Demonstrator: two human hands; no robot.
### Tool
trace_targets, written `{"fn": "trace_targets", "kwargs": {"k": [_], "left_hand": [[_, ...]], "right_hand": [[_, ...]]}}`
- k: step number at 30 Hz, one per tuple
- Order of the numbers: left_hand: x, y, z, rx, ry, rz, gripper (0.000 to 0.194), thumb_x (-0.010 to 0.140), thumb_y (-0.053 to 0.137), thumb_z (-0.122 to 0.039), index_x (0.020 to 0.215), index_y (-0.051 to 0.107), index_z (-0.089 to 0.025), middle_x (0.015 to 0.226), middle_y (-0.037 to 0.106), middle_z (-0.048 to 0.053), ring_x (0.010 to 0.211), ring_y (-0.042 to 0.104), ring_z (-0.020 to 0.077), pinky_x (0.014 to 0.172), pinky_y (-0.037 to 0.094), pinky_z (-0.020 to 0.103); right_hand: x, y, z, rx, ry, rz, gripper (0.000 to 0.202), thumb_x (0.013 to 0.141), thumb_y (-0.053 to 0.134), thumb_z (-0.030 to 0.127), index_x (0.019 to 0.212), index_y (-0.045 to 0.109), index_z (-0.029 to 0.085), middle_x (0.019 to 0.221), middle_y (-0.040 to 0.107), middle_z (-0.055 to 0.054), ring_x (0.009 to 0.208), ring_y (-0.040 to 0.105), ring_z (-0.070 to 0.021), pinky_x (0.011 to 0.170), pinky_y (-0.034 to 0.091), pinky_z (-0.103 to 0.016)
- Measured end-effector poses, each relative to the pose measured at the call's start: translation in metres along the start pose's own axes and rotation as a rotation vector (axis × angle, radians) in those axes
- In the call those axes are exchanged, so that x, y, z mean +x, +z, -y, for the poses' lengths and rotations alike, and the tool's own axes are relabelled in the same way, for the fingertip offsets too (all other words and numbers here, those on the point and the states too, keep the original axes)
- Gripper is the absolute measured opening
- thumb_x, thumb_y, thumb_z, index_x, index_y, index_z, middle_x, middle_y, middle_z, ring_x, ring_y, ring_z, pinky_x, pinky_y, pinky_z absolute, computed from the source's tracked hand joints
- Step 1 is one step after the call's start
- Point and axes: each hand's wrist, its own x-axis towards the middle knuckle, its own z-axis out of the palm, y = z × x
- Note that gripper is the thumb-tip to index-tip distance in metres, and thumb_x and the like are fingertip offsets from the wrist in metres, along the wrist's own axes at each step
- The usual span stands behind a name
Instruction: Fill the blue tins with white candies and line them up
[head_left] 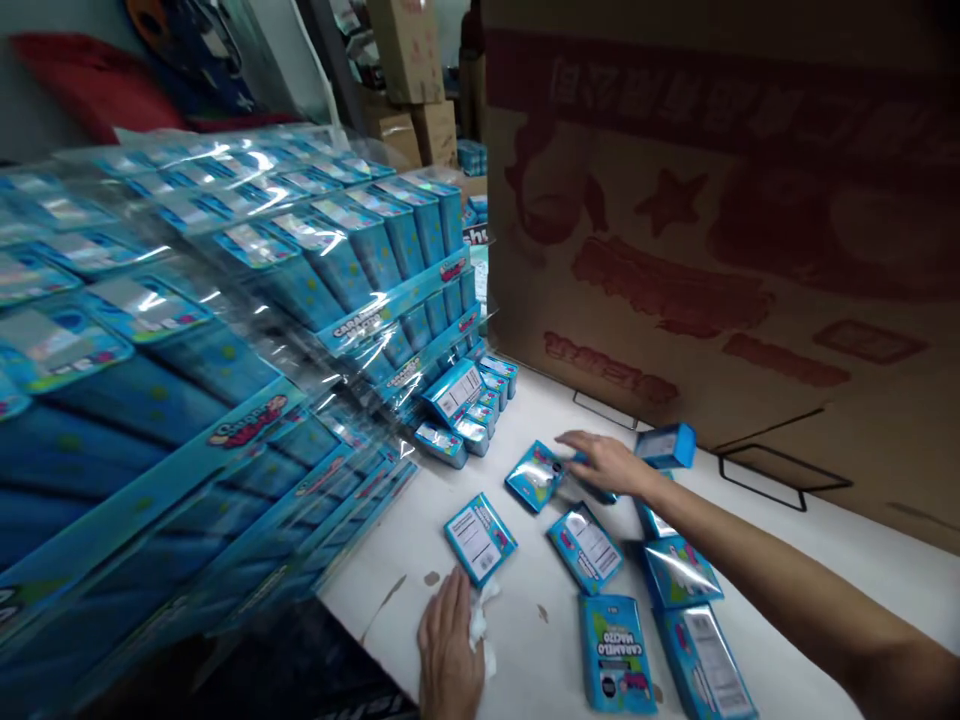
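Several blue candy boxes lie loose on a white table [525,610]. My left hand [450,645] rests at the table's near edge, pressed on a crumpled white tissue [484,625], its fingertips close to a blue box with its label side up [480,538]. Further right, my right hand [604,465] reaches over a blue box that it partly hides; its fingers are spread, just right of another blue box [534,476]. Below that hand lies one more box [585,547], and a box printed "Caramelo Macizo" [617,650] is nearer to me.
Plastic-wrapped stacks of blue boxes [360,320] fill the left side. A large cardboard carton [712,250] stands at the back right. Small boxes [457,400] cluster by the stacks, and more boxes [705,660] line up under my right forearm.
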Motion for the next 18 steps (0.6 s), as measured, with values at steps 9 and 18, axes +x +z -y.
{"fn": "trace_targets", "kwargs": {"k": [9, 18], "left_hand": [[0.0, 0.002, 0.001, -0.067, -0.022, 0.043, 0.068, 0.072, 0.042, -0.014, 0.135, 0.015, -0.02, 0.128, 0.042, 0.01, 0.118, 0.037, 0.0225, 0.098, 0.026, 0.04], [0.012, -0.004, -0.014, -0.07, -0.032, 0.078, 0.052, 0.078, 0.037, -0.027, 0.128, 0.033, -0.011, 0.124, 0.044, 0.017, 0.116, 0.036, 0.0286, 0.094, 0.029, 0.045]], "right_hand": [[0.143, 0.005, 0.135, 0.25, 0.026, -0.352, 0.086, 0.061, 0.062, 0.049, 0.132, 0.02, 0.024, 0.14, 0.012, -0.006, 0.124, 0.012, -0.0338, 0.095, 0.022, -0.053], [-0.088, 0.006, 0.066, -0.011, 0.048, -0.198, 0.084, 0.059, 0.066, 0.034, 0.131, 0.026, 0.024, 0.141, 0.017, -0.006, 0.123, 0.016, -0.0329, 0.097, 0.02, -0.05]]}}
